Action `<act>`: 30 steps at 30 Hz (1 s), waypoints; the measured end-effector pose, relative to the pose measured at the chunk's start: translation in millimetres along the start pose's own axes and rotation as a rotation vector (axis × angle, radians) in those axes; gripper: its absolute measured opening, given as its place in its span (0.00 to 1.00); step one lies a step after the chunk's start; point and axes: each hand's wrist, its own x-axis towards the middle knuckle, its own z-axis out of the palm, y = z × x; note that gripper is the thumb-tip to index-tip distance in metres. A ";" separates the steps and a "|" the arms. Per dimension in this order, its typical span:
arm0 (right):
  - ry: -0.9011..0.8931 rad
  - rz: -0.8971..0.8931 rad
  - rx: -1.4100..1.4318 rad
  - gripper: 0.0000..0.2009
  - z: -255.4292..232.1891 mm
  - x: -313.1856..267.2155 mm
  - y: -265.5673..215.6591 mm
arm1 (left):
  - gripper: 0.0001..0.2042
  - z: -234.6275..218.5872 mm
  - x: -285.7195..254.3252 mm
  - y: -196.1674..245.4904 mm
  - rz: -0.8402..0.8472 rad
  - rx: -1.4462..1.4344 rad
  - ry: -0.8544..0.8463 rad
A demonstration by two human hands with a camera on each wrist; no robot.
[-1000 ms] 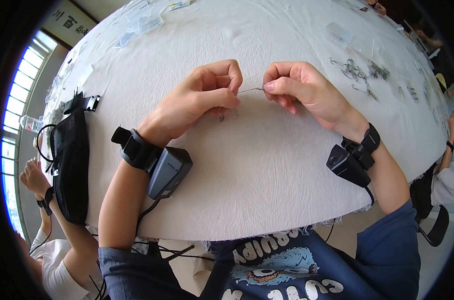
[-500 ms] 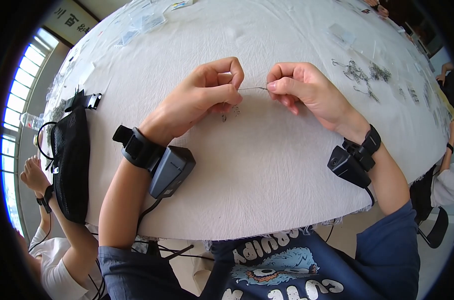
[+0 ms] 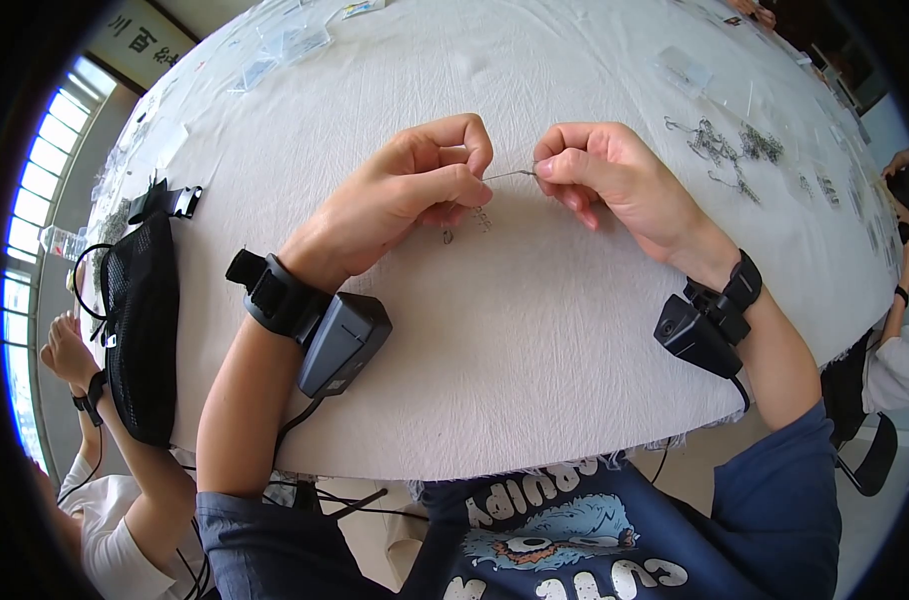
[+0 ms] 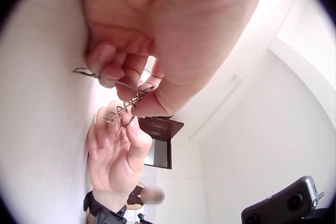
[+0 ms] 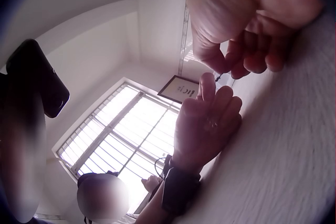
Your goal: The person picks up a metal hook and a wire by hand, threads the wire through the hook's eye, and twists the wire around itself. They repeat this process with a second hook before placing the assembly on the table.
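Observation:
In the head view, my left hand (image 3: 415, 190) and right hand (image 3: 620, 185) face each other above the cloth, a short gap apart. Across that gap runs a thin metal wire (image 3: 513, 174); thumb and forefinger of each hand pinch it. A small coil spring (image 4: 122, 109) shows at the left fingertips in the left wrist view, with a wire loop (image 4: 86, 72) sticking out past the curled fingers. Below the left fingers, small metal bits (image 3: 483, 217) show against the cloth. The right fingertips hide the wire's other end.
Tangled metal hooks (image 3: 710, 143) and a dark heap of small coils (image 3: 760, 144) lie to the right on the white tablecloth (image 3: 535, 380). A black mesh bag (image 3: 140, 330) lies at the left edge. Clear plastic packets (image 3: 285, 45) lie farther back. Other people sit at both sides.
Both hands have shifted slightly to the right, still pinching the wire. The wire between them now slopes a little more.

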 end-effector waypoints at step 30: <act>-0.003 -0.001 -0.002 0.08 -1.1 1.3 1.8 | 0.05 -2.5 2.8 -2.6 0.046 -0.042 -0.091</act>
